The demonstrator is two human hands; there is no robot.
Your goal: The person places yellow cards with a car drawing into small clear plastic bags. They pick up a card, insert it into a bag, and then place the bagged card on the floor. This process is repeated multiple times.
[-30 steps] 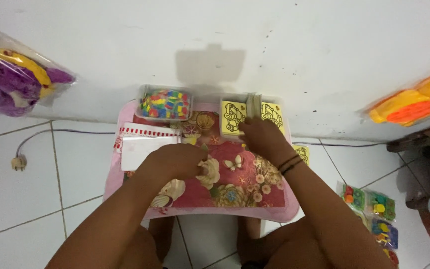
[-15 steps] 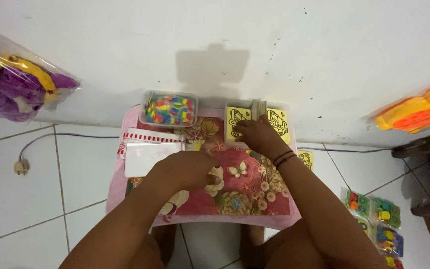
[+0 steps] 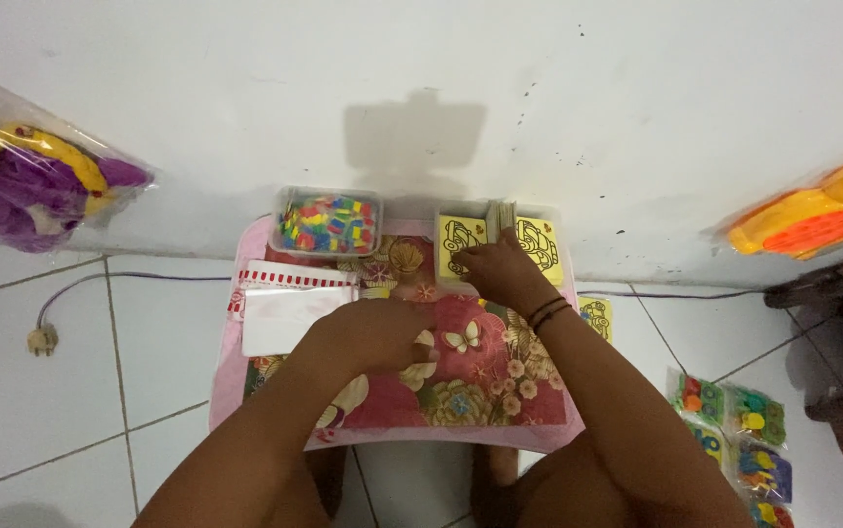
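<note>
Clearly we had our right hand (image 3: 499, 274) resting fingers-down on the stack of thin yellow picture cards (image 3: 496, 244) at the floral-clothed table's (image 3: 460, 391) far edge; light, bendy, best pinched at the edges. Our left hand (image 3: 377, 332) lay loosely curled, holding nothing visible.

Glossy floor tiles (image 3: 69, 411); clear plastic tub (image 3: 328, 223); matt paper cards (image 3: 539, 244).

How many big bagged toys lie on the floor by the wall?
2: a purple and yellow plush toy in clear plastic at far left, an orange and yellow plastic toy in a bag at far right.
</note>
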